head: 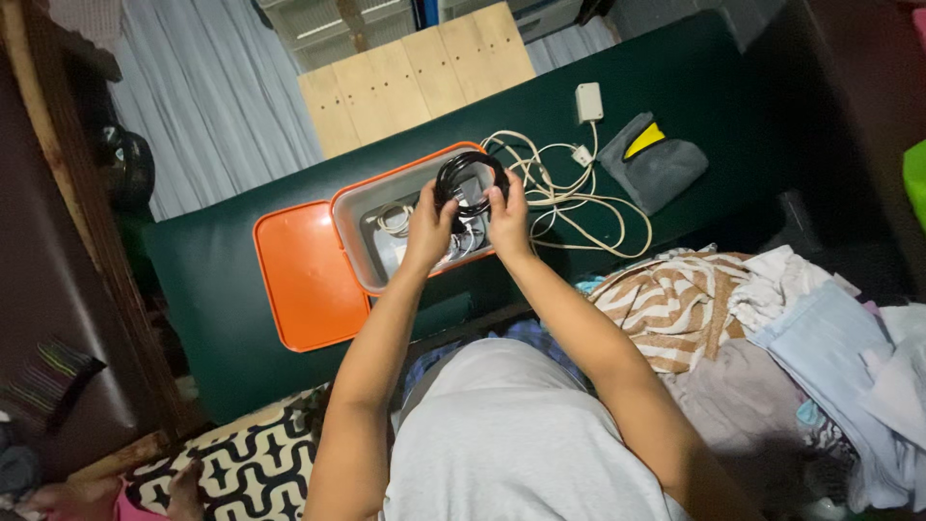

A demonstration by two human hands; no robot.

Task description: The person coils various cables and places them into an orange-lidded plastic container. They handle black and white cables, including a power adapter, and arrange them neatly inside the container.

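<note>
**Coiled black cable held over the grey bin**

At nine o'clock of the bin, the orange lid [307,275] lay flat on the dark green counter [222,260], its edge just beside the bin's wall. The grey bin with the orange rim [359,207] sat next, with pale cords and small white pieces loose inside it.

Your left hand [431,224] was closed on the coil of black cable [471,180] at its seven o'clock edge; your right hand [507,214] was clamped on it at five o'clock. You held the coil above the bin's twelve o'clock end, loops stacked in one ring.

To do this well, you needed to keep both thumbs pressed across the loops so none sprang free, and to keep the ring level over the bin, I judged. A loop slipping off could have snagged the pale cords below.

At three o'clock of the bin, a tangle of cream cable [569,198] sprawled on the counter, touching the bin's rim. Beyond it, at one o'clock, sat a white adapter [588,101], and further right a grey pouch [656,169] with a yellow patch.
</note>
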